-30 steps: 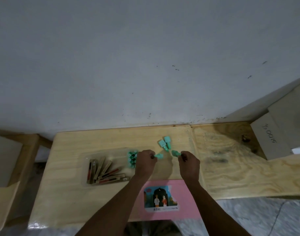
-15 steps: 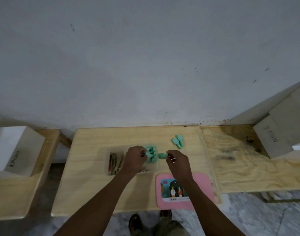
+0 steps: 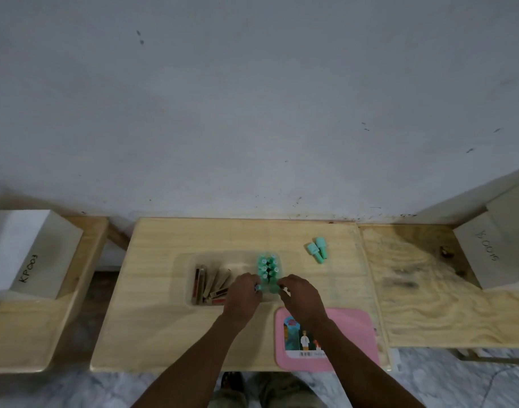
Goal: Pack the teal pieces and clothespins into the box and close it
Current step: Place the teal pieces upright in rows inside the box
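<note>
A clear plastic box [image 3: 193, 260] lies on the light wooden table [image 3: 164, 334]. Brown clothespins [image 3: 211, 282] fill its left part, and several upright teal pieces [image 3: 267, 265] stand in rows at its right end. My left hand [image 3: 243, 295] pinches a teal piece at the near end of those rows. My right hand [image 3: 301, 295] holds another teal piece beside it, fingertips over the box's near right corner. Two loose teal pieces [image 3: 317, 250] lie on the table to the right of the box. The pink lid [image 3: 352, 334] lies near the front edge, partly under my right forearm.
A white box marked KP003 [image 3: 28, 254] sits on the left bench. A grey box with handwriting [image 3: 485, 254] rests on the plywood board [image 3: 429, 304] at right. The wall runs along the table's back edge. My feet show on the marble floor below.
Both hands carried teal pieces leftward from the bare table to the box's right end. The camera view shifted, bringing the left white box into sight.
</note>
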